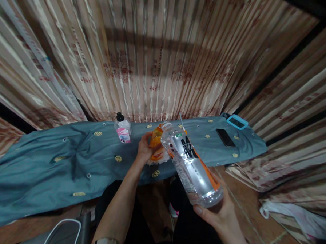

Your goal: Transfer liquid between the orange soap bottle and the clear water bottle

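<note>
My right hand [221,215] grips a clear plastic drink bottle [192,167] near its base; the label is silver and orange. That bottle is tilted, with its uncapped-looking neck up and to the left, close to an orange see-through container [156,138]. Around the container's left side my left hand [145,148] is closed. Whether the bottle's mouth touches the container's rim I cannot tell. Beneath the container lies something white with a ragged edge [161,160]. Behind the bottle neck a thin pale stick [181,121] pokes up. Any liquid passing between the two is too blurred to make out.
A pump-less clear bottle with black cap and pink label [123,133] stands left on the blue-green cloth [80,159]. To the right lie a dark phone [225,137] and a light-blue framed device [237,121]. Striped curtains [154,64] close in behind and beside.
</note>
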{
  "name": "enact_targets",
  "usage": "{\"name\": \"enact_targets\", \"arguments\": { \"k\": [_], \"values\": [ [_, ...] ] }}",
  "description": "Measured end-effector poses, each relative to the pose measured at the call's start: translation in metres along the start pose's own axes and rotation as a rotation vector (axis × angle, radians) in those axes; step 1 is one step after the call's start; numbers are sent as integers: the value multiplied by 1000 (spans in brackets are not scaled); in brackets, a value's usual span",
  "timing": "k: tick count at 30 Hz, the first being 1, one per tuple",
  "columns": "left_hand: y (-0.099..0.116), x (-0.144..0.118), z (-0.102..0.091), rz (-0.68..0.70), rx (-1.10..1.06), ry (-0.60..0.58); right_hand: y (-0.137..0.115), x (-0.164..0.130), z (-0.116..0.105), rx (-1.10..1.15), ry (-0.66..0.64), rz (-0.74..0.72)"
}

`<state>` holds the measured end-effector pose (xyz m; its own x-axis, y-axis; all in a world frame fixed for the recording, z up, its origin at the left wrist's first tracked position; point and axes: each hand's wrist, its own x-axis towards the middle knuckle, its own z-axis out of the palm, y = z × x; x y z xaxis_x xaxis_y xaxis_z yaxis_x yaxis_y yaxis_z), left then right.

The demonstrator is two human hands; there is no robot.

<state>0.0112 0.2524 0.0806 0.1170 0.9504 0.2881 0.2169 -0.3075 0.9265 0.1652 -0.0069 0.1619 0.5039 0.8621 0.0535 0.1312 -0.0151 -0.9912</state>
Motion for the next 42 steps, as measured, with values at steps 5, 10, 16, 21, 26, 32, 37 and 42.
{"name": "enact_targets", "arguments": {
  "k": [5, 10, 16, 21, 26, 32, 37, 42],
  "values": [
    [4, 0, 1, 27, 3, 15, 4, 1, -1, 32, 6, -35],
    [13, 1, 1, 30, -20, 31, 6, 2, -1, 44, -27, -22],
    [22, 2, 2, -12, -23, -19, 6, 0, 3, 55, 27, 2],
    [23, 3, 3, -48, 52, 19, 14, 4, -4, 50, -59, -4],
    [23, 2, 5, 9, -10, 29, 15, 2, -1, 72, -24, -30],
    [16, 5, 6, 60, -62, 21, 10, 2, 0, 16, -20, -21],
    [9, 7, 5, 46, -47, 50, 7, 4, -2, 6, -70, -29],
    [10, 7, 2, 50, -72, 56, 3, 2, 2, 83, -64, 3]
  ]
}}
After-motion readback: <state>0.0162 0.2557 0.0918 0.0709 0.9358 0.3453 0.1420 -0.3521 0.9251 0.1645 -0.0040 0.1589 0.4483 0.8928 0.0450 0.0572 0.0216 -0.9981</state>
